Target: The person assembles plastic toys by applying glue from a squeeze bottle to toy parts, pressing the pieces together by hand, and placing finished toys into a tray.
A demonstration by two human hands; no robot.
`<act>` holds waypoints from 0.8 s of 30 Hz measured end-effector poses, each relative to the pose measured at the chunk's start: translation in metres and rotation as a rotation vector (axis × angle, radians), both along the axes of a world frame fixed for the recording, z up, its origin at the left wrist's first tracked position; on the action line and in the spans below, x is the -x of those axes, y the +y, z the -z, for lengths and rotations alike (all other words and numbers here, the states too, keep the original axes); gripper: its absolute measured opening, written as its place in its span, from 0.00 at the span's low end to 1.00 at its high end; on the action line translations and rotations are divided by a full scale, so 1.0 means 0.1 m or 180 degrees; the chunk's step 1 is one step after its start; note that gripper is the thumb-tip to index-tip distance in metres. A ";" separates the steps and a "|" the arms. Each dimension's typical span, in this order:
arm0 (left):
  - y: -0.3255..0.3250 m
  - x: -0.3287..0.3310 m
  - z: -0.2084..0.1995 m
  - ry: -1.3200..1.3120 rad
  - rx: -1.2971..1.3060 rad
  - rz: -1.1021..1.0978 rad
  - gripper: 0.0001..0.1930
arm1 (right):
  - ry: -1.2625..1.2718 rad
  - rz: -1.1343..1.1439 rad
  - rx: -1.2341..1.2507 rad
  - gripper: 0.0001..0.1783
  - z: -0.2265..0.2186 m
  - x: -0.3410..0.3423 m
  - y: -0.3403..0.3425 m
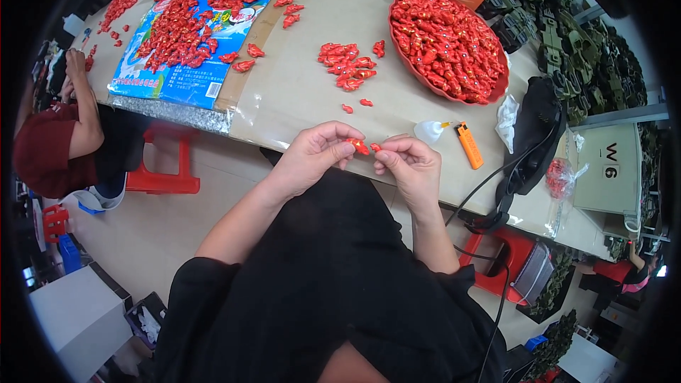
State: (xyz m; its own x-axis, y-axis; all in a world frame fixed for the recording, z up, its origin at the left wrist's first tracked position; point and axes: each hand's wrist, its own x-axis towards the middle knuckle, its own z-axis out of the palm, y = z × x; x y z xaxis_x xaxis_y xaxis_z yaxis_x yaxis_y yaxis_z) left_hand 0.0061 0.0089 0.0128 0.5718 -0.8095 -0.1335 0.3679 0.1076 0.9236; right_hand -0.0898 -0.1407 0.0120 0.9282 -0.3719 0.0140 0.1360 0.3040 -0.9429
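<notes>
In front of my body, near the table's front edge, both hands come close together. My left hand (317, 154) pinches a small shiny red figurine (358, 146) between thumb and fingers. A tinier red piece (375, 147) sits in the fingertips of my right hand (411, 169), right beside the figurine; whether the two touch I cannot tell. Beyond my hands lie two small loose red pieces (347, 108) and a little group of red figurines (344, 64). To the right of my right hand are a white squeeze bottle (428, 131) with a yellowish tip and an orange lighter (469, 145).
A red bowl (486, 102) heaped with red pieces stands at the far right. Many more lie on a blue printed cardboard sheet (167, 84) at left. A black bag (535, 135) with a cable lies rightward. A co-worker (60, 135) sits at left beside a red stool (164, 170).
</notes>
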 end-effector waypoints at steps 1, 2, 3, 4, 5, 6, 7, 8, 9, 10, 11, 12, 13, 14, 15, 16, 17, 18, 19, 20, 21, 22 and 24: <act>0.00 0.00 0.00 0.0012 0.0004 0.0013 0.08 | 0.0002 0.0002 -0.0007 0.03 0.00 0.00 0.00; 0.00 0.00 0.00 0.0013 -0.0002 0.0016 0.08 | -0.0026 -0.0019 0.0015 0.03 -0.01 0.00 0.01; 0.00 0.00 0.00 0.0002 -0.0010 0.0024 0.08 | -0.0055 -0.0038 0.0035 0.03 -0.02 0.00 0.01; 0.00 0.00 0.01 -0.0010 -0.0017 0.0032 0.08 | -0.0054 -0.0033 0.0029 0.03 -0.03 0.00 0.01; 0.00 0.00 0.01 -0.0009 -0.0023 0.0037 0.08 | -0.0087 -0.0036 0.0262 0.02 -0.04 0.00 0.02; 0.00 0.00 0.01 -0.0031 -0.0021 0.0023 0.08 | -0.0118 -0.0040 0.0496 0.02 -0.06 0.00 0.02; 0.00 0.01 0.01 -0.0054 -0.0018 0.0008 0.08 | -0.0116 -0.0038 0.0495 0.02 -0.07 -0.01 0.03; 0.00 0.01 0.01 -0.0052 -0.0018 0.0011 0.08 | -0.0087 -0.0029 0.0488 0.02 -0.07 -0.01 0.05; 0.00 0.01 0.01 -0.0073 -0.0004 0.0016 0.08 | -0.0059 -0.0022 0.0482 0.02 -0.08 -0.01 0.05; 0.00 0.01 0.01 -0.0094 0.0010 0.0020 0.08 | -0.0057 -0.0022 0.0482 0.02 -0.08 -0.01 0.06; 0.00 0.01 0.01 -0.0092 0.0012 0.0019 0.08 | -0.0004 -0.0032 0.0502 0.02 -0.09 -0.01 0.06; 0.00 0.01 0.00 -0.0068 0.0016 0.0037 0.09 | 0.0050 -0.0043 0.0520 0.01 -0.09 -0.01 0.06; 0.01 0.01 0.00 -0.0043 0.0021 0.0055 0.09 | 0.0051 -0.0045 0.0521 0.01 -0.09 -0.01 0.06; 0.02 0.01 0.00 -0.0041 0.0021 0.0052 0.09 | 0.0060 -0.0053 0.0550 0.01 -0.09 -0.01 0.06; 0.02 0.01 0.00 -0.0082 0.0028 0.0050 0.09 | 0.0070 -0.0055 0.0580 0.01 -0.08 -0.01 0.06; 0.02 0.01 0.01 -0.0123 0.0034 0.0048 0.08 | 0.0071 -0.0052 0.0580 0.01 -0.08 -0.01 0.07; 0.02 0.01 0.01 -0.0121 0.0034 0.0051 0.08 | 0.0099 -0.0051 0.0564 0.01 -0.07 -0.01 0.07; 0.02 0.01 0.02 -0.0139 0.0039 0.0048 0.08 | 0.0126 -0.0054 0.0550 0.01 -0.07 -0.01 0.07; 0.02 0.02 0.02 -0.0157 0.0043 0.0045 0.08 | 0.0129 -0.0056 0.0551 0.01 -0.07 -0.01 0.07; 0.02 0.02 0.02 -0.0154 0.0043 0.0044 0.08 | 0.0179 -0.0072 0.0509 0.01 -0.08 -0.01 0.07; 0.02 0.02 0.03 -0.0192 0.0022 0.0039 0.08 | 0.0228 -0.0088 0.0469 0.01 -0.08 -0.01 0.07; 0.03 0.02 0.04 -0.0230 0.0001 0.0034 0.08 | 0.0231 -0.0088 0.0469 0.01 -0.08 -0.01 0.07; 0.03 0.01 0.04 -0.0271 -0.0017 0.0037 0.08 | 0.0272 -0.0147 0.0599 0.01 -0.08 -0.01 0.06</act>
State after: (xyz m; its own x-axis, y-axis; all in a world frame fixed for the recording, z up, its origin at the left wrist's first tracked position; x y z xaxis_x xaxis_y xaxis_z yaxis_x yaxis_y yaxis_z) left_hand 0.0047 0.0114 0.0091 0.5717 -0.8156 -0.0892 0.2893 0.0987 0.9521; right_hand -0.0884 -0.1347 0.0200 0.9450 -0.3272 -0.0004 0.0430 0.1254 -0.9912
